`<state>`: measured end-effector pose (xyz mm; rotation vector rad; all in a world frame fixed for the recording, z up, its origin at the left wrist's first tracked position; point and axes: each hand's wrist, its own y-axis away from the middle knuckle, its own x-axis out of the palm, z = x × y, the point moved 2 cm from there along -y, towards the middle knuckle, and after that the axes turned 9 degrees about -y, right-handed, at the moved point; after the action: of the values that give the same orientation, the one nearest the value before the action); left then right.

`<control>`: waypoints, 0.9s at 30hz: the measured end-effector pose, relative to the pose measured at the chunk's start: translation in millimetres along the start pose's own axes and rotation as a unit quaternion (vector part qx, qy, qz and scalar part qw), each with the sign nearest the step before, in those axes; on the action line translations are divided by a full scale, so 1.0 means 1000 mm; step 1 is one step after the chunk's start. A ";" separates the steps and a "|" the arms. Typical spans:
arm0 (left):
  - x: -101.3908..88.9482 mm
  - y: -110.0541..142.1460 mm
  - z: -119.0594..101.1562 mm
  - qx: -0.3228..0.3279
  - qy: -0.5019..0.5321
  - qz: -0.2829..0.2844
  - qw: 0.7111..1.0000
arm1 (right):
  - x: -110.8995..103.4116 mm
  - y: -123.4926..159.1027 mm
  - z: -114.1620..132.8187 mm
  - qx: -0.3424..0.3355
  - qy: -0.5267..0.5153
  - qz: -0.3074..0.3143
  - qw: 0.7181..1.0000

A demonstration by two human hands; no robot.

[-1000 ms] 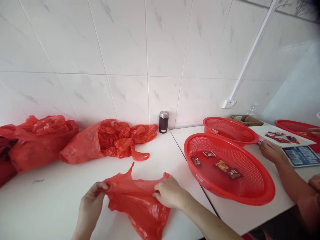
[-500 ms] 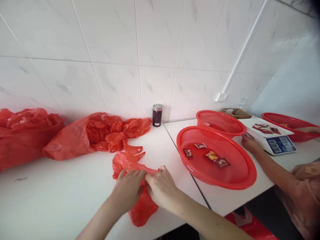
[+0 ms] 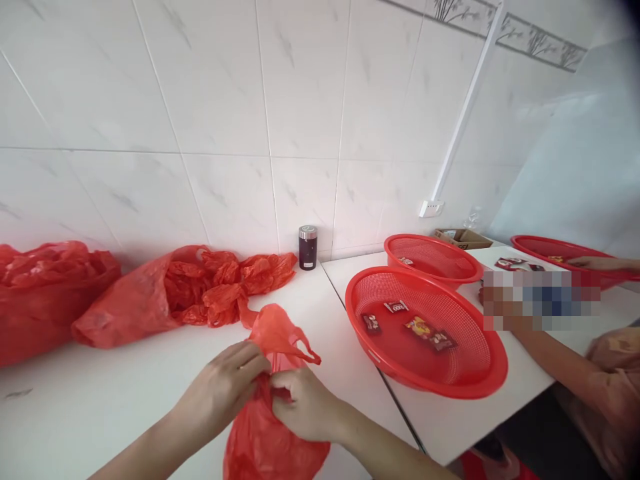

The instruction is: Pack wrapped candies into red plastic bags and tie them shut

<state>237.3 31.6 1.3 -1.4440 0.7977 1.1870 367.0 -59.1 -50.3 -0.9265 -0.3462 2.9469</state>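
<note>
Between my two hands is a thin red plastic bag (image 3: 273, 440), its body hanging down toward me and its loop handles standing up above my fingers. My left hand (image 3: 233, 377) is closed on the gathered plastic at the bag's neck. Close beside it, my right hand (image 3: 303, 400) pinches the same gathered part from the right. The fingertips of both hands are partly hidden by folds of plastic. Just behind lies a larger red bag (image 3: 130, 303) on its side, with crumpled red bags (image 3: 225, 297) spilling from its mouth.
Right of my hands, a red mesh basket (image 3: 363, 353) holds several small wrapped snacks; another red basket (image 3: 395, 257) stands behind it. A dark tumbler (image 3: 308, 250) stands by the wall. A co-worker's arm (image 3: 545, 353) reaches over the right table (image 3: 450, 427). More red bags (image 3: 55, 300) lie far left.
The bag's body looks fuller and hangs lower, and its handles now stand upright. Both hands still grip it, with slightly more bag above them. The view has tilted up a little.
</note>
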 end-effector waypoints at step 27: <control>0.040 0.024 0.080 -0.289 0.213 0.197 0.912 | -0.040 0.026 -0.019 0.106 0.293 0.253 0.916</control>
<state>206.9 108.2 -39.8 -2.1517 1.1345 1.5188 412.0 -84.7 -49.1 -2.0270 0.2766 2.7958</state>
